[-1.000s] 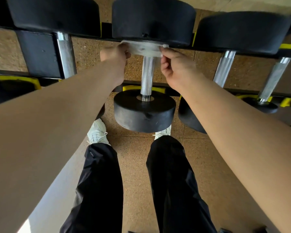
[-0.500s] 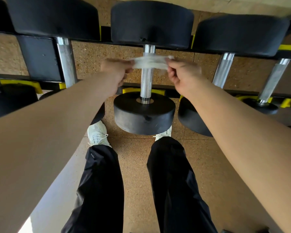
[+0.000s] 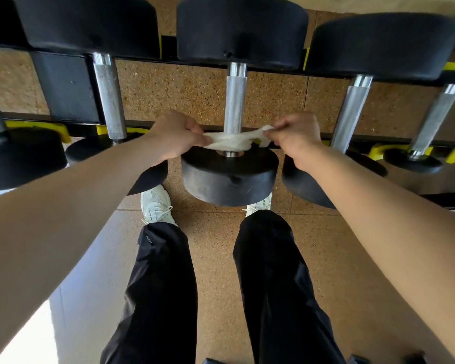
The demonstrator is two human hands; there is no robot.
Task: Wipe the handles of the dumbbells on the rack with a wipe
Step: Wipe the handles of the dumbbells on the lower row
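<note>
Pinching the wipe [image 3: 229, 141] against the near end of the middle handle [image 3: 235, 101], left hand [image 3: 174, 135] and right hand [image 3: 294, 137] look nearly done here; other handles [image 3: 109, 95] probably wait.

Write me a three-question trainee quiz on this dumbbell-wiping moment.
1. True or false: the wipe sits at the near end of the middle handle, beside the closer weight head.
2. Of the left hand and right hand, which pinch the wipe? A) left only B) right only C) both
3. Fill in: the rack's trim is coloured ___.
Key: 1 true; 2 C; 3 yellow.
</note>
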